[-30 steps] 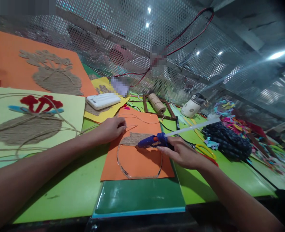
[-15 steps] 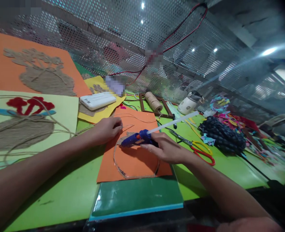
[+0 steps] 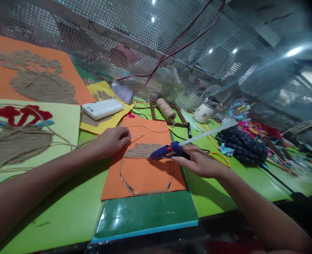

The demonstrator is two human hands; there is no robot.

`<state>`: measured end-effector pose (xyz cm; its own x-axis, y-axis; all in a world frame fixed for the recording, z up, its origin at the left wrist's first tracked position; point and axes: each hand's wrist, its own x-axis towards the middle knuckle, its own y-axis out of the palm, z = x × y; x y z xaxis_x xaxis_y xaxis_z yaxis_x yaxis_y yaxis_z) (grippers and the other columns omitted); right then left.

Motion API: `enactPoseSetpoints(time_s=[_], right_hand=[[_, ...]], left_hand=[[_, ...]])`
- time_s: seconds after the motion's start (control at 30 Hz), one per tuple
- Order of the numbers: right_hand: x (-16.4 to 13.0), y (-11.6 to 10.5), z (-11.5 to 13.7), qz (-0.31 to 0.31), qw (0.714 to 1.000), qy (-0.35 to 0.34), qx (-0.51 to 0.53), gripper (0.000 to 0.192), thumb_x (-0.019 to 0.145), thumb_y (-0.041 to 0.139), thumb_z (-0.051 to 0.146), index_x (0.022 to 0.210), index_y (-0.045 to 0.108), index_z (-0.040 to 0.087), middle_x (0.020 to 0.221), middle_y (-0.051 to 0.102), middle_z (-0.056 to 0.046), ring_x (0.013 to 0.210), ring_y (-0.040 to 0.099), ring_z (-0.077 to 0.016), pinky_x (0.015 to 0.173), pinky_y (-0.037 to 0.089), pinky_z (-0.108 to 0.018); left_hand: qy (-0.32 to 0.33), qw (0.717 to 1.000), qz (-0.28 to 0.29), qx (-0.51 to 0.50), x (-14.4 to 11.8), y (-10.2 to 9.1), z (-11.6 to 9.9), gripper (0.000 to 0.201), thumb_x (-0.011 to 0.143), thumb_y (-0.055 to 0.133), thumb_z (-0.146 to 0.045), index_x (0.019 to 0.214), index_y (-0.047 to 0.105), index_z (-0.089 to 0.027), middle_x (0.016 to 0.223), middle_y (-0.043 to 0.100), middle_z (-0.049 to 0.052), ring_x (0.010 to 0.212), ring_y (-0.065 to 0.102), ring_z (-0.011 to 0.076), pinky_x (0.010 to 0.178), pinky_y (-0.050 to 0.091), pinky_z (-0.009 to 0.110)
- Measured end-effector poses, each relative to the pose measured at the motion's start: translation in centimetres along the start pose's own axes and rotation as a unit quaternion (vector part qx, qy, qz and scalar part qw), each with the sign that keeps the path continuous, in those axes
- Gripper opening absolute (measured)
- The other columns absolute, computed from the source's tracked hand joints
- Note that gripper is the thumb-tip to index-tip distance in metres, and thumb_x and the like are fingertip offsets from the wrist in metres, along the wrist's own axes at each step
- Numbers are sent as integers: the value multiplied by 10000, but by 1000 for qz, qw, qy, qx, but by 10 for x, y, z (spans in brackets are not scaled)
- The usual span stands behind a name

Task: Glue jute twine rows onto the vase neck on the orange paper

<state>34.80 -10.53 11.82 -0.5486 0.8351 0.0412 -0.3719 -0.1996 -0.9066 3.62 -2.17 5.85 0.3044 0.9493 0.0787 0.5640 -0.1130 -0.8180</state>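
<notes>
My right hand (image 3: 202,160) grips a blue hot glue gun (image 3: 165,151) with a long translucent glue stick jutting from its back. The nozzle is at the lower edge of a patch of jute twine rows (image 3: 142,150) on an orange sheet (image 3: 147,176). Below that patch, a twine outline curves like a pot. My left hand (image 3: 118,139) rests at the sheet's left edge, fingers closed on a thin length of twine (image 3: 137,137) whose end lies over the paper. Under the sheet is a glossy green folder (image 3: 145,215).
On the left lie finished twine pictures on orange (image 3: 78,81) and pale green (image 3: 68,120) sheets. A white power bank (image 3: 102,108), a twine spool (image 3: 165,108), a brown frame (image 3: 153,113), a bottle (image 3: 205,111), yellow-handled scissors (image 3: 222,159) and a dark umbrella (image 3: 242,146) surround the work.
My right hand has moved the glue gun to the right along the twine patch's lower edge, uncovering more of the rows. My left hand stays at the sheet's left edge.
</notes>
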Motion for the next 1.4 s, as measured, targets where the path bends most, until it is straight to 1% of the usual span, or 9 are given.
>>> enactPoseSetpoints(time_s=[0.3, 0.4, 0.57, 0.63, 0.73, 0.8, 0.93, 1.23, 1.4], right_hand=[[17, 12, 10, -1, 998, -40, 42, 297, 1022, 577, 419, 856, 617, 176, 736, 638, -18, 645, 508, -161, 611, 378, -281], [9, 7, 4, -2, 999, -22, 27, 339, 1033, 550, 441, 864, 648, 164, 745, 642, -31, 663, 528, -173, 634, 392, -289], [-11, -5, -11, -3, 1000, 2, 24, 390, 1047, 527, 455, 990, 732, 129, 829, 719, -68, 746, 603, -203, 694, 446, -302], [-14, -6, -15, -4, 1000, 3, 25, 395, 1047, 530, 455, 1023, 747, 126, 827, 725, -67, 745, 607, -206, 696, 454, -304], [-11, -3, -15, -6, 999, -1, 37, 373, 1049, 530, 430, 1074, 747, 127, 915, 754, -84, 808, 637, -220, 739, 478, -314], [-6, 2, -12, -8, 999, -9, 41, 365, 1049, 530, 428, 1042, 740, 130, 919, 751, -87, 805, 634, -219, 741, 480, -315], [2, 9, -8, -13, 999, -28, 35, 362, 1041, 549, 452, 898, 700, 155, 767, 680, -41, 689, 554, -180, 667, 443, -289], [-20, -4, -21, -22, 999, -14, 21, 378, 1063, 513, 470, 884, 663, 173, 798, 681, -44, 698, 558, -182, 685, 451, -295], [-12, 1, -19, -15, 999, -15, 25, 311, 1032, 567, 430, 869, 632, 173, 760, 648, -29, 654, 513, -164, 629, 401, -277]], left_hand=[[-6, 1000, -9, 6, 4, 3, 5, 189, 807, 531, -408, 757, 637, -260, 754, 742, 62, 752, 647, 271, 724, 450, 379], [-8, 1000, 0, 10, 2, 0, 2, 205, 815, 517, -419, 758, 630, -258, 780, 738, 74, 766, 652, 282, 729, 447, 389], [-12, 1000, 9, 10, -1, -3, -6, 224, 806, 505, -442, 771, 621, -254, 797, 730, 82, 778, 647, 288, 731, 439, 395], [-12, 1000, 11, 11, -1, -3, -6, 242, 811, 491, -456, 776, 617, -253, 795, 723, 88, 773, 643, 289, 733, 438, 400], [-14, 1000, 13, 16, 0, -2, -5, 263, 806, 477, -472, 782, 613, -249, 794, 719, 92, 768, 641, 291, 736, 440, 404], [-14, 1000, 14, 19, 0, -3, -4, 277, 792, 480, -488, 788, 616, -247, 809, 725, 93, 782, 648, 299, 739, 445, 405], [-16, 1000, 10, 12, 0, -3, -2, 316, 770, 490, -521, 818, 630, -243, 872, 744, 97, 824, 668, 315, 754, 459, 404], [-8, 1000, 28, 10, 0, -2, 2, 377, 801, 438, -555, 860, 627, -234, 927, 747, 121, 885, 677, 327, 795, 465, 432], [-10, 1000, 24, 14, 0, -2, 0, 342, 818, 438, -527, 842, 616, -236, 899, 742, 120, 849, 664, 309, 773, 450, 424]])
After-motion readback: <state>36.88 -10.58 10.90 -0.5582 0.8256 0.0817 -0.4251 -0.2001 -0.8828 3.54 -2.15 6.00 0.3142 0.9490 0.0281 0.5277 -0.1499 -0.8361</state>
